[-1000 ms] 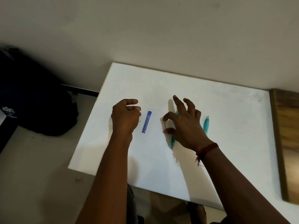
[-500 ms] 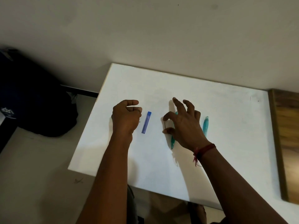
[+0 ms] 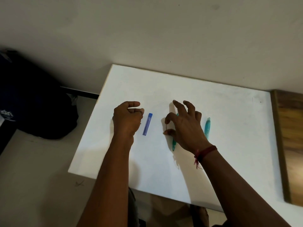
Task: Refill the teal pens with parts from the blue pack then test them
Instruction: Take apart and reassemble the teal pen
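We pinch a thin lead (image 3: 166,126) in our right hand (image 3: 185,126) over one teal pen (image 3: 174,145), ready to load, while our loosely curled, empty-looking left hand (image 3: 127,119) rests beside the blue pack (image 3: 147,124).

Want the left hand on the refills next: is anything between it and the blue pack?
Nothing visible. The left hand sits curled just left of the blue pack, with only bare white table between them. Both teal pens lie farther right.
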